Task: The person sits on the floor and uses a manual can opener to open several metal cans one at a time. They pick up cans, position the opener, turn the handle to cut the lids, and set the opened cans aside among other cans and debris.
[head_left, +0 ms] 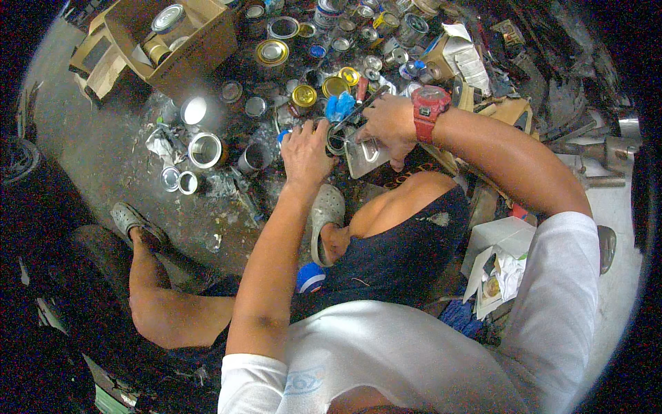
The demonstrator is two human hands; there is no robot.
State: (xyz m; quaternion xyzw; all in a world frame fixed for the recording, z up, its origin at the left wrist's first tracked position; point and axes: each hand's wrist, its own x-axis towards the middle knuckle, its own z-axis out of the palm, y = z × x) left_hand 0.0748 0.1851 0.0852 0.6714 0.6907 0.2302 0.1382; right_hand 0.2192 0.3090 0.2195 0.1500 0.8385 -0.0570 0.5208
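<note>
My left hand (305, 148) is closed on the side of a small open can (336, 139), fingers curled round its left edge. My right hand (390, 124), with a red watch (431, 109) on the wrist, is closed just right of the can. From its fingers a thin dark strip (356, 110) slants down toward the can's mouth. Below the same hand is a flat, greyish, shiny piece (365, 157) with a pale loop-shaped outline; whether the fingers grip it, I cannot tell. A crumpled blue thing (339, 107) lies just beyond the can. The can's contents are not clear.
Several cans and lids crowd the floor ahead, among them a gold-rimmed lid (272, 52) and an open silver can (205, 150). A cardboard box (189, 55) with cans stands far left. A white box (498, 248) with papers sits at my right. My shoe (327, 214) is close below the can.
</note>
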